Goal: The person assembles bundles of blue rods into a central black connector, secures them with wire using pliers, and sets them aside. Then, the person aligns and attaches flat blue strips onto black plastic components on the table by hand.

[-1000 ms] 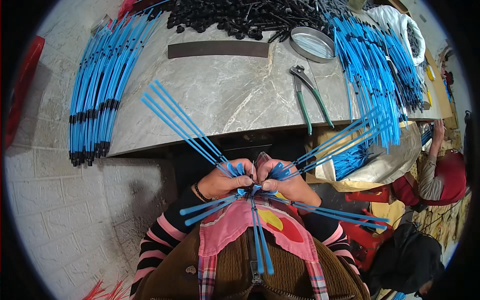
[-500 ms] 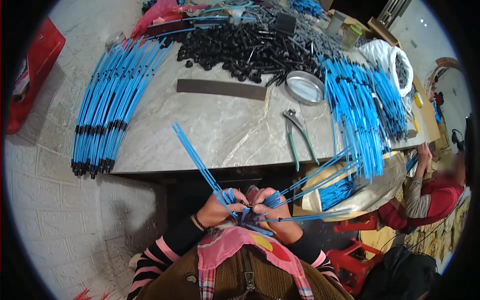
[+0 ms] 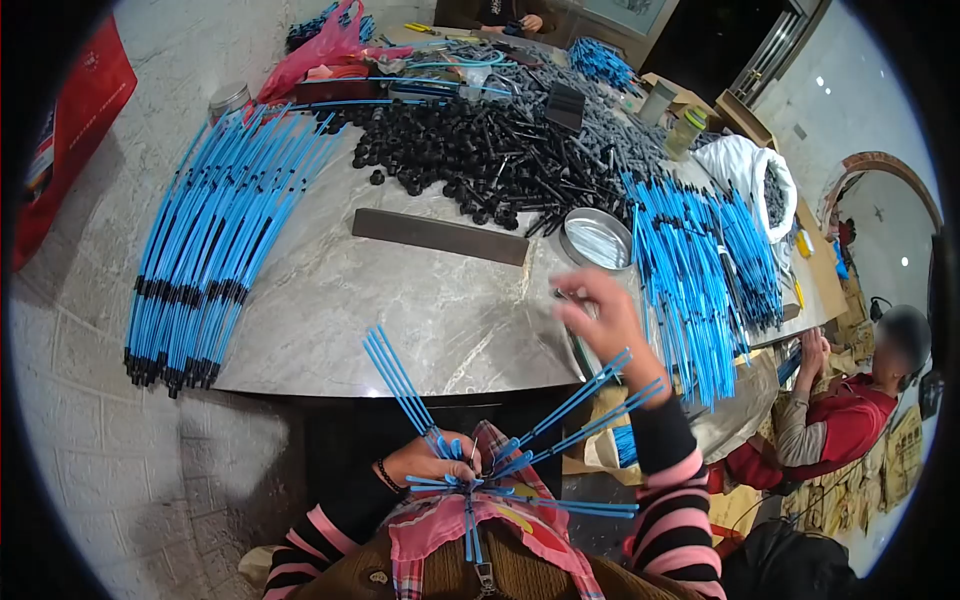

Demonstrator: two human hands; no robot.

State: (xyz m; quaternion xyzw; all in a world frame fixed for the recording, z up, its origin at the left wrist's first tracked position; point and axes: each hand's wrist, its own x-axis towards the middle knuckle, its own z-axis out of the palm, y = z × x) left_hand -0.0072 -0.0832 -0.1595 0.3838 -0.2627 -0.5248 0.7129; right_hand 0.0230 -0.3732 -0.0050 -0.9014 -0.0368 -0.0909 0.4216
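Observation:
My left hand (image 3: 430, 460) is closed in front of my apron on a cluster of thin blue rods (image 3: 400, 385). These rods fan outward in several directions from a centre in front of my fingers; the joint there is too small to make out. My right hand (image 3: 600, 315) is over the right part of the table, above the pliers (image 3: 580, 352), with fingers apart and slightly curled. It covers most of the pliers, and whether the fingertips touch them is hard to see. Near that hand sits a round metal tin (image 3: 597, 238).
A dark flat bar (image 3: 440, 237) lies on the marble table (image 3: 350, 340). Behind it spreads a pile of black parts (image 3: 470, 150). Blue rod bundles lie left (image 3: 190, 270) and right (image 3: 690, 290). Co-workers sit at right (image 3: 830, 420) and at the far end (image 3: 500, 15).
My right hand has let go of the rod cluster and moved up and right to the pliers. The left hand keeps the cluster. My view has tilted up, showing more of the table's far end.

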